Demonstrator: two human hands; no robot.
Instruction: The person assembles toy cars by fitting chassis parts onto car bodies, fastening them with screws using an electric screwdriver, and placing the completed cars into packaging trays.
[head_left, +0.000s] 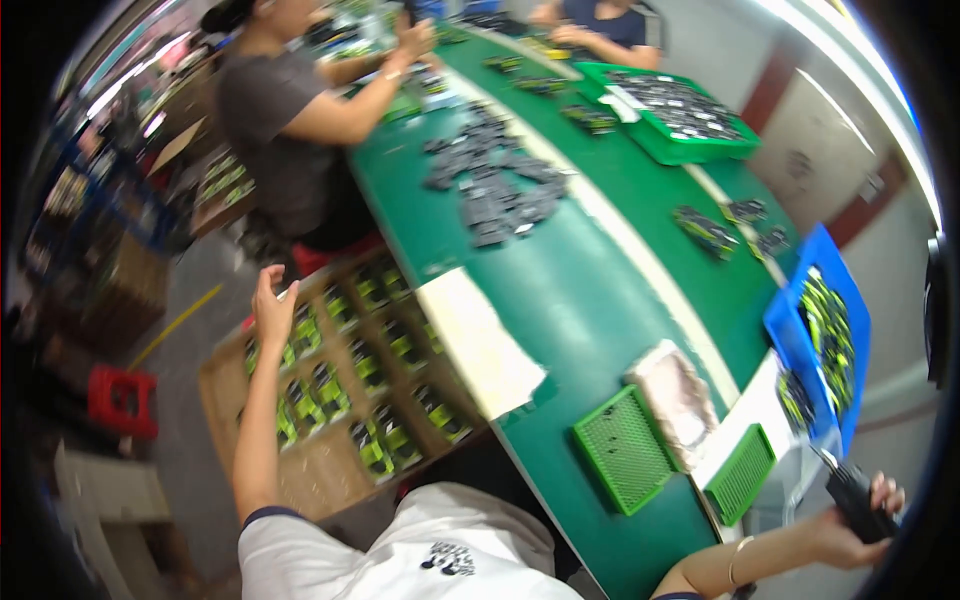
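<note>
Reaching out at the lower right of the frame, the right hand [860,520] is wrapped around a dark handheld device [853,500], fingers curled over its body. The left hand [272,305] is raised at the centre left with fingers loosely spread and holding nothing, hanging above a cardboard box [225,385] divided into cells filled with green-and-black packs [380,440]. A long green table [560,290] runs from the lower centre to the top of the frame. On it, near the right hand, lie two green mesh trays [625,450] and a blue bin [830,270] of green-and-black parts. A pale sheet [480,345] lies on the table's left edge. Farther up, a heap of dark grey pieces [495,180] sits mid-table, and a green crate [680,115] stands at the upper right. Another person in a grey top [265,120] works at the upper left.
</note>
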